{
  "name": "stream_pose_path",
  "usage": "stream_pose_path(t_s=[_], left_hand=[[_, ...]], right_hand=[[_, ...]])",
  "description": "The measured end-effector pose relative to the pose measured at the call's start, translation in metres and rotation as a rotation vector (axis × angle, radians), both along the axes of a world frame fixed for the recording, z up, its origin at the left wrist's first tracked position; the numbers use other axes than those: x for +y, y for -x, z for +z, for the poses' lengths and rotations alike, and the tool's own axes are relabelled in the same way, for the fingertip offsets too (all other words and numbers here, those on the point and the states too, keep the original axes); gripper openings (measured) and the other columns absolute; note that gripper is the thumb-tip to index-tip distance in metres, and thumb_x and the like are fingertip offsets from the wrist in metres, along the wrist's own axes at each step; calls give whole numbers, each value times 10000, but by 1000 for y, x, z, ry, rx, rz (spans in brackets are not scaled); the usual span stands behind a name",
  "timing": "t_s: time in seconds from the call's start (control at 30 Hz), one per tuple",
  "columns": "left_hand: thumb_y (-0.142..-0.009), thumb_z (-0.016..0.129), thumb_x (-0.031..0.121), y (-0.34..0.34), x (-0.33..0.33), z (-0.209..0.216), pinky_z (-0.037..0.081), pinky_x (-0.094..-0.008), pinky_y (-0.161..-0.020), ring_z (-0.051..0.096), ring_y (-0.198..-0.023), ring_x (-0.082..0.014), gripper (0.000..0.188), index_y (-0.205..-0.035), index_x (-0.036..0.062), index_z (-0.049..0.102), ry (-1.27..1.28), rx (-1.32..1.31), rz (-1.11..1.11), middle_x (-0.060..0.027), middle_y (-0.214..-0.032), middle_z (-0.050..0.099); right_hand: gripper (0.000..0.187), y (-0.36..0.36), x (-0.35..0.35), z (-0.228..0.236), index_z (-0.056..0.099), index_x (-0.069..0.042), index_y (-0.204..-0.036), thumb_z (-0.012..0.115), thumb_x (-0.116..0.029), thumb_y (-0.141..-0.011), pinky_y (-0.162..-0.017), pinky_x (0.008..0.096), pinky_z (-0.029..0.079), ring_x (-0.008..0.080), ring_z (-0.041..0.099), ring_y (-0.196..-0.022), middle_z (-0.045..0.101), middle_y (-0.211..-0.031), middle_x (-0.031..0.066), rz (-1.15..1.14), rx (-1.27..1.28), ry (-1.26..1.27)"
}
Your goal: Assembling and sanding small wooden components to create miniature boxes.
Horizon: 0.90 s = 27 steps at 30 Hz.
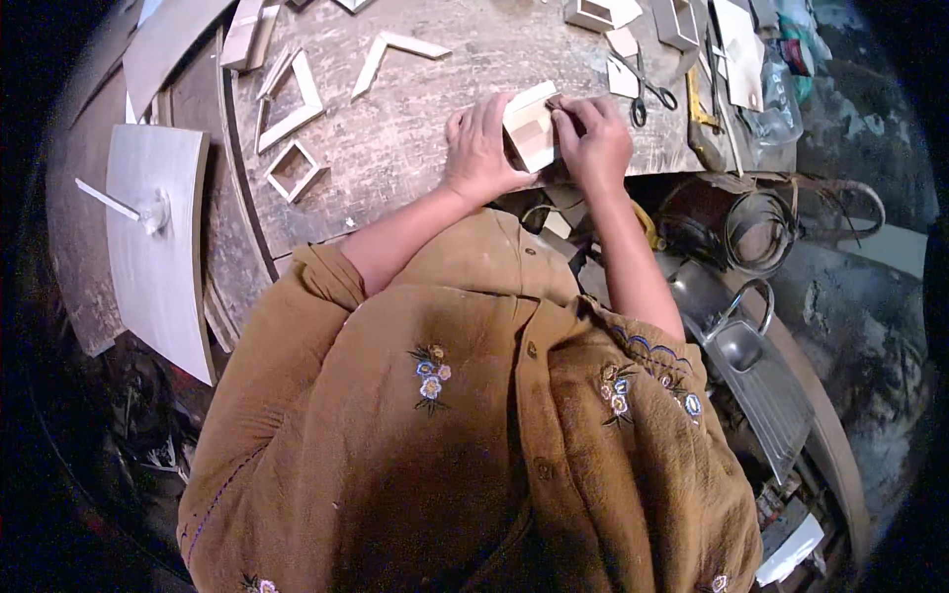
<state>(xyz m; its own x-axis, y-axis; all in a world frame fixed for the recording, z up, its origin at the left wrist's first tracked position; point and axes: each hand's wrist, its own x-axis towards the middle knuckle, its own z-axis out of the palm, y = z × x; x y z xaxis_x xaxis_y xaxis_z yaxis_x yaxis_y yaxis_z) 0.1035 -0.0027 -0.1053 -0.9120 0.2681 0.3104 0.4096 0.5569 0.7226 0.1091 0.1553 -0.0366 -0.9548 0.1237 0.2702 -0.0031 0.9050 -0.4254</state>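
Note:
Near the front edge of the workbench (pixel 395 198), a small pale wooden box (pixel 537 148) is tilted up between my hands. My left hand (pixel 481 148) is wrapped round its left side, with the thumb along the lower edge. At the box's upper right edge, my right hand (pixel 600 138) is closed in a pinch. A small dark bit shows at those fingertips, but what they hold is too small to make out.
On the bench lie a small square frame (pixel 296 171), an open wooden frame (pixel 295 119), an L-shaped strip piece (pixel 384 49), scissors (pixel 641 99) and a yellow-handled tool (pixel 703 114). A white panel (pixel 163 267) with a glue blob is at left; a metal sink (pixel 746 351) is lower right.

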Motion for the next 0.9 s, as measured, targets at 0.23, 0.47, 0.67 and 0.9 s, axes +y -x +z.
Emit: stream_pose_path(t_s=[0.23, 0.47, 0.67, 0.9], left_hand=[[-560, 806, 361, 0, 0, -5, 268, -472, -1032, 486, -1147, -307, 955, -1353, 91, 348, 8, 32, 8, -127, -1231, 505], [-472, 896, 434, 7, -16, 8, 341, -470, -1034, 463, -1222, -338, 1225, -1462, 104, 256, 57, -133, -122, -133, -1336, 475], [-519, 888, 359, 47, -35, 46, 385, -464, -1072, 429, -1306, -355, 1235, -1514, 140, 190, 196, -227, -480, -167, -1442, 410], [-572, 835, 335, 64, -14, 18, 380, -421, -1070, 461, -1272, -368, 951, -1384, 65, 423, 135, -167, -563, -182, -1360, 496]], right_hand=[[147, -19, -14, 0, 727, -111, -894, 756, -170, -762, -659, 376, 506, 275, 617, -778, 626, -832, 78, 233, 14, -23], [192, 9, 22, 12, 735, -100, -1003, 687, -174, -833, -722, 346, 522, 261, 666, -824, 691, -922, 125, -23, -63, 361], [306, -37, 42, 21, 707, -64, -1084, 691, -238, -833, -744, 355, 522, 274, 673, -817, 696, -920, 159, -64, -290, 335], [216, -47, 21, 19, 731, -115, -1014, 677, -233, -840, -742, 387, 510, 304, 652, -852, 673, -898, 133, 64, -227, 194]])
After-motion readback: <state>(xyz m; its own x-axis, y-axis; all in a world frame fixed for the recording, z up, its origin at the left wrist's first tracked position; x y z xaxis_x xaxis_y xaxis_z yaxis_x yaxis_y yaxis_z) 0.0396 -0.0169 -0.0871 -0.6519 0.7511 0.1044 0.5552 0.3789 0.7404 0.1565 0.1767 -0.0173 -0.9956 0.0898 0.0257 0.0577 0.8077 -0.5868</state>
